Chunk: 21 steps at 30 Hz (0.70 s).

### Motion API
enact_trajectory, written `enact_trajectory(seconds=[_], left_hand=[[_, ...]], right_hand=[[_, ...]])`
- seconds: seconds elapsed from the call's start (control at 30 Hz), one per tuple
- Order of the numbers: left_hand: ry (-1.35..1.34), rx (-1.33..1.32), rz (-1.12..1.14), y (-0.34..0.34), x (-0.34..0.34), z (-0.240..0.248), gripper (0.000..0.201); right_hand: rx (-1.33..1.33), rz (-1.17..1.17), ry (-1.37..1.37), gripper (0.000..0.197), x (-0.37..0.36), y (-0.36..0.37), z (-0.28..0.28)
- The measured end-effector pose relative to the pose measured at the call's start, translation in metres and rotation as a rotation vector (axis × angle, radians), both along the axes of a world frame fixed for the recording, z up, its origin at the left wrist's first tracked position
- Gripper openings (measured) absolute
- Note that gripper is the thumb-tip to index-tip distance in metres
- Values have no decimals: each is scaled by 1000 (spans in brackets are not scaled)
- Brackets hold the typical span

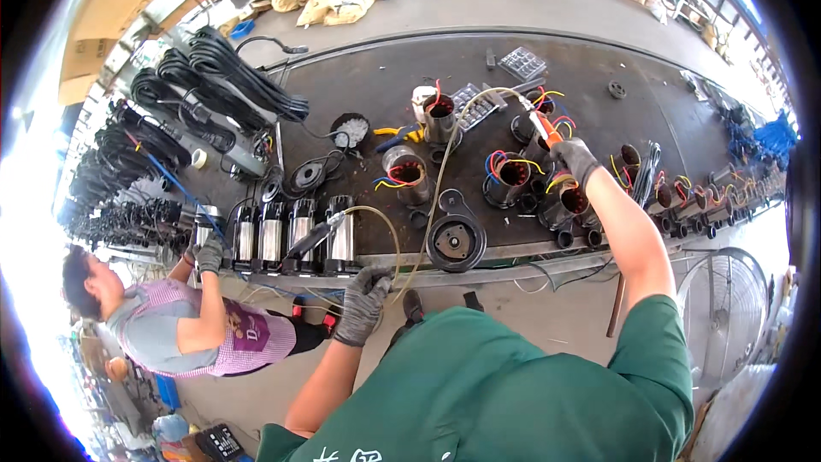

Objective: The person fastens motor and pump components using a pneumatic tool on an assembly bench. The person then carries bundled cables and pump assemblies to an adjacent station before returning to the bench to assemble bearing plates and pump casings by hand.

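My right hand point(575, 159), in a grey glove, is closed around an orange-handled tool point(545, 128) with a metal fitting at its upper end. That tool is over the bench, among dark metal cylinders with coloured wires, such as this motor housing point(512, 174). From the fitting a thin, clear yellowish hose point(439, 175) arcs back toward me. At the bench's near edge, my gloved left hand point(363, 304) has its fingers curled against the hose, which seems pinched in them. A round black pump base point(456, 241) sits between my hands.
Shiny cylindrical pumps point(301, 231) line the front edge at left, with a black-handled tool point(315, 238) across them. Coiled black cables point(231, 77) are stacked behind. A co-worker point(184, 316) handles a cylinder at far left. A fan point(725, 312) stands at right.
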<state>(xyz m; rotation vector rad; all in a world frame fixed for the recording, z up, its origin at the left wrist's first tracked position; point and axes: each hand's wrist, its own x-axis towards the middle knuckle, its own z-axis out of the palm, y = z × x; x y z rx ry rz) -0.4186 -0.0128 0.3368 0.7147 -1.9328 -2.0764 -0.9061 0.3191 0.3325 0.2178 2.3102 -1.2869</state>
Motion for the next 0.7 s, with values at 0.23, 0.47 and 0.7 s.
enact_trajectory(seconds=[0.23,0.47,0.7], left_hand=[[20,-85,-61,42,-21,58,23],[204,35,-188,81,-67,99,29],[203,-408,-97,43,-52,83,15]], right_hand=[[-1145,-258,-455,28,146,-49,77],[-1616,-145,-584,20,213,-122,85],[-1552,277,-526,43,269,-126,106]])
